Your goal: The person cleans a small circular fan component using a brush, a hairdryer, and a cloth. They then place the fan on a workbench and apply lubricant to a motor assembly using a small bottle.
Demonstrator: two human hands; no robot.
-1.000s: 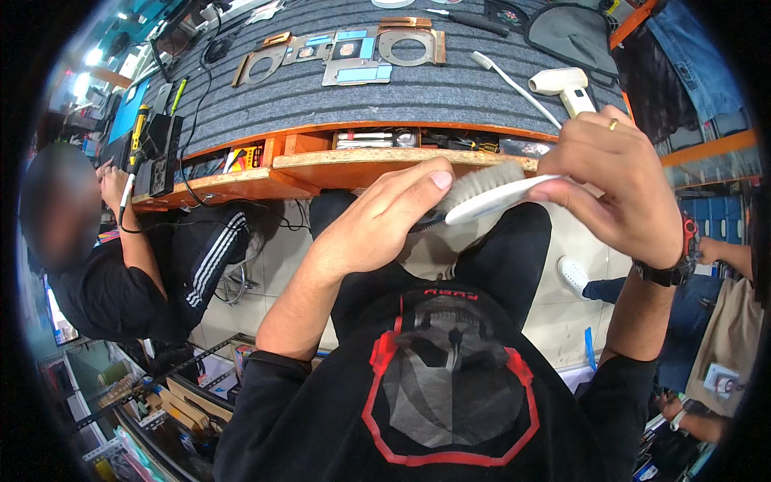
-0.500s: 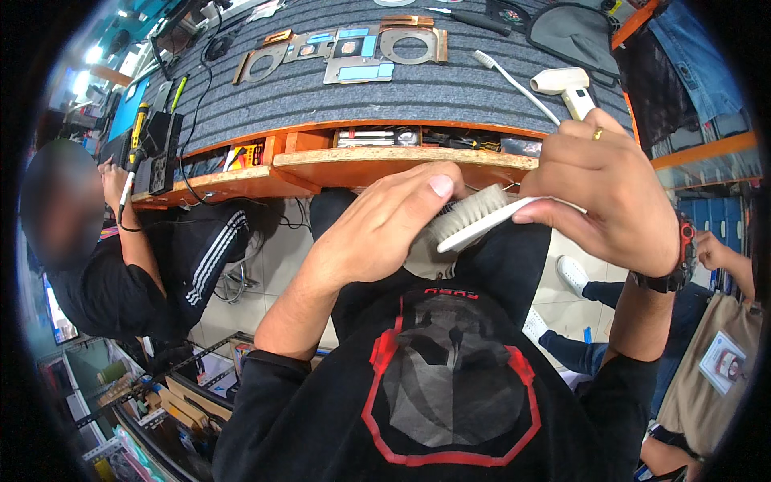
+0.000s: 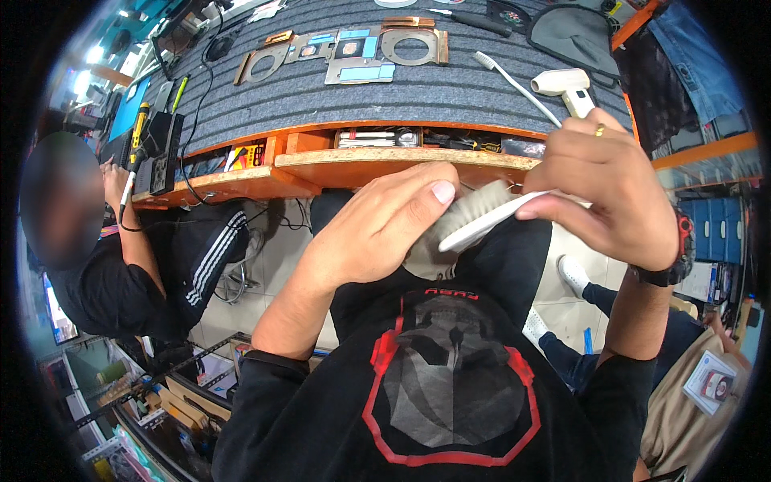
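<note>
My right hand (image 3: 602,189) grips a white-handled brush (image 3: 475,231) with pale, dense bristles. The bristles face up and left, against the thumb side of my left hand (image 3: 373,225), and they look smeared by motion. My left hand is closed, thumb on top; whatever its fingers hold is hidden behind the hand and the brush. Both hands are over my lap, in front of an open drawer (image 3: 409,162). Beyond them on the striped grey mat (image 3: 265,104) lies a metal laptop heatsink plate (image 3: 359,74) with blue pads, copper fins and two round openings.
A white toothbrush (image 3: 518,86) and a white handheld blower (image 3: 562,82) lie at the mat's right. A grey pouch (image 3: 566,40) is behind them. On the left, a co-worker (image 3: 120,281) sits near a yellow-handled tool (image 3: 140,124). Another person (image 3: 691,402) is at the right.
The brush and my right hand have shifted slightly against my left hand, bristles blurring. The person at the right has moved lower, their hand leaving view. The heatsink plate stays in place.
</note>
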